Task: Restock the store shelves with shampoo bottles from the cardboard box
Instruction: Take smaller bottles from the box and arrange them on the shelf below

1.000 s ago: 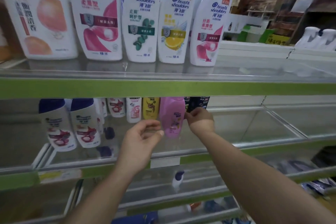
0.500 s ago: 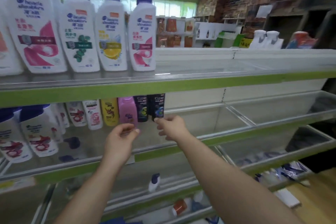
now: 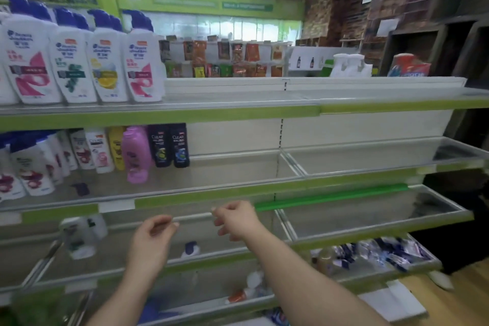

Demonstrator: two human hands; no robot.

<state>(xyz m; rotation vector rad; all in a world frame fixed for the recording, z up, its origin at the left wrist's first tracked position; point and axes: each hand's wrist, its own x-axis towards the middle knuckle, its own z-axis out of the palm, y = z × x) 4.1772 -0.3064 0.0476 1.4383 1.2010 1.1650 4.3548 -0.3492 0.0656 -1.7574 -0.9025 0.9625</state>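
A pink shampoo bottle (image 3: 135,153) stands on the middle shelf (image 3: 238,185), in front of a row with a yellow bottle (image 3: 116,147) and two black bottles (image 3: 169,144). My left hand (image 3: 152,242) and my right hand (image 3: 235,219) hover in front of the shelf below, both empty with fingers loosely curled, apart from the pink bottle. Large white pump bottles (image 3: 79,61) line the top shelf (image 3: 238,110) at the left. The cardboard box is out of view.
White bottles with blue caps (image 3: 29,167) fill the middle shelf's left end. Lower shelves hold a white bottle (image 3: 79,235), a small blue-capped bottle (image 3: 190,249) and plastic-wrapped packs (image 3: 375,254). A wooden floor (image 3: 449,302) shows at the lower right.
Both hands have let go of the pink bottle, which now stands on the middle shelf, and drawn back downward. My view has swung right and back from the shelves.
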